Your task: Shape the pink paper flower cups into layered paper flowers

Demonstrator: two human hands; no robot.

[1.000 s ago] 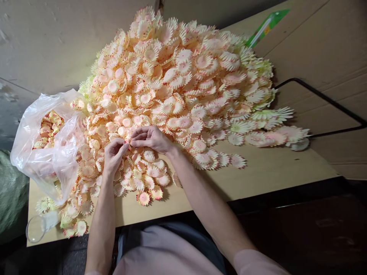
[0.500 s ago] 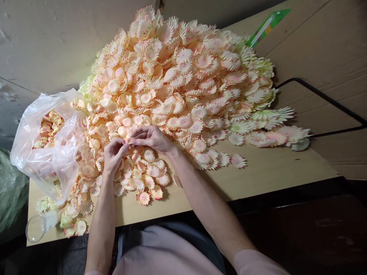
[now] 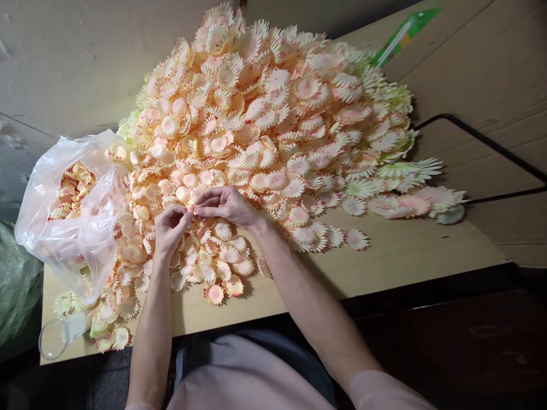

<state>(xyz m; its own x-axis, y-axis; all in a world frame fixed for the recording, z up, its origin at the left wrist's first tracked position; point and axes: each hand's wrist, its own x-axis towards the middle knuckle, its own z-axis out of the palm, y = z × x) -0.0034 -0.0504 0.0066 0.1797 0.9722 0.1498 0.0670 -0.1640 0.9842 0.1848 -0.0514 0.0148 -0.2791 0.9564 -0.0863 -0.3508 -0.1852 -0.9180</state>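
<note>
A big heap of pale pink and cream artificial flower pieces with fringed, red-tipped edges covers the back and middle of the table. Over its front part, my left hand is closed, thumb and fingertips pinched together. My right hand comes in from the right, its thumb and forefinger pinched right beside the left fingertips. Whatever lies between the fingertips is too small to make out. Loose flower pieces lie just below and between my hands on the wood.
On the left, a translucent plastic bag holds more red-edged pieces. A clear cup lies on its side at the table's front left corner. A green packet and a bent black metal rod are at right, by brown cardboard.
Both hands keep nearly the same pinched pose in the same place. The view has shifted very slightly; nothing else has visibly moved.
</note>
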